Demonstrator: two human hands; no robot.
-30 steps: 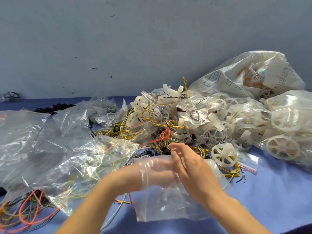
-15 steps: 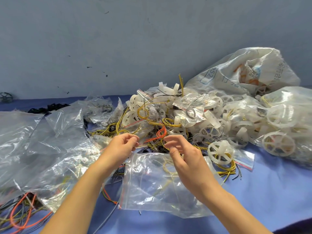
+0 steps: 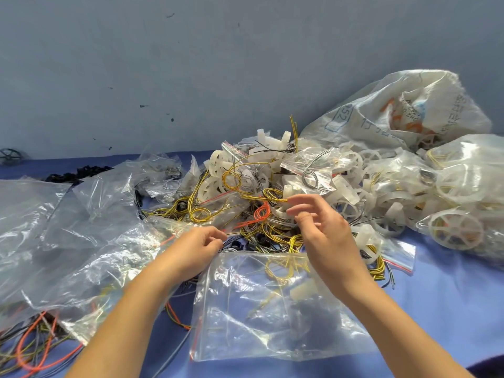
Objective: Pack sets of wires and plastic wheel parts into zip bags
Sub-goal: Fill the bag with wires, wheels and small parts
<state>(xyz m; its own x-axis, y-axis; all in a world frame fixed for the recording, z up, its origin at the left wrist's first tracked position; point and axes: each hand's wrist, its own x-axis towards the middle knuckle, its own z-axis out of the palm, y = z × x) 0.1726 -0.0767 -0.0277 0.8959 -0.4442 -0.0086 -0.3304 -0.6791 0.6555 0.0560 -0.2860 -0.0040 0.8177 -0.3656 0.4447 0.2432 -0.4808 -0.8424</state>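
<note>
L hand [image 3: 196, 245] fingers curled at wire heap [image 3: 268, 231]; grip on a wire unclear. R hand [image 3: 326, 236] fingers loosely spread, holding nothing. Zip bag [image 3: 261, 323] flat on table [image 3: 441, 309] near hands, yellow wire [image 3: 283, 268] inside.

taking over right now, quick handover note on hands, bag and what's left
Left hand: fingers curled by the wire pile; unclear if it pinches a wire.
Right hand: open, empty, over the pile.
Zip bag lies in front on the blue table, yellow wire and a white part inside.
Left: complete the set from pile and white wheels, zip the bag.
</note>
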